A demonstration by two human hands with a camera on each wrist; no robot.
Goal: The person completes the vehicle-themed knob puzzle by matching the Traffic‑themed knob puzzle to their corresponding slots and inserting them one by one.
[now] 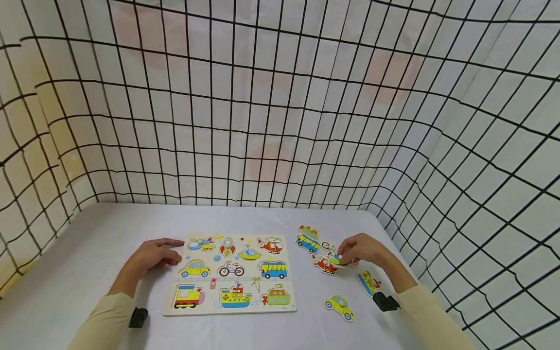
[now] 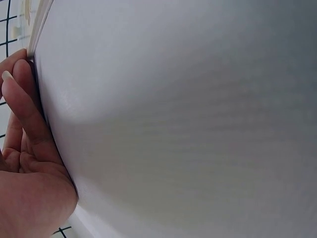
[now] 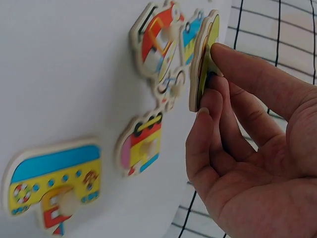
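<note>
My right hand [image 1: 362,248] pinches a wooden flying saucer puzzle piece [image 3: 199,69] between thumb and fingers, tilted up off the table in the right wrist view. Beneath and around it lie a helicopter piece [image 1: 324,265], a bicycle piece [image 1: 328,248] and a train piece [image 3: 144,146], which my hand mostly hides in the head view. At the left edge of the puzzle board [image 1: 232,312], my left hand [image 1: 148,255] rests with its fingers loosely extended, fingertips right at the rim. The board carries pictures of vehicles, a saucer among them.
Farther back on the right lie a submarine piece [image 1: 309,232] and a bus piece [image 1: 307,243]. A car piece [image 1: 339,307] and a ship piece [image 1: 367,283] are nearer the front. Black netting [image 1: 245,131] stands around the back and sides of the white table [image 1: 210,335].
</note>
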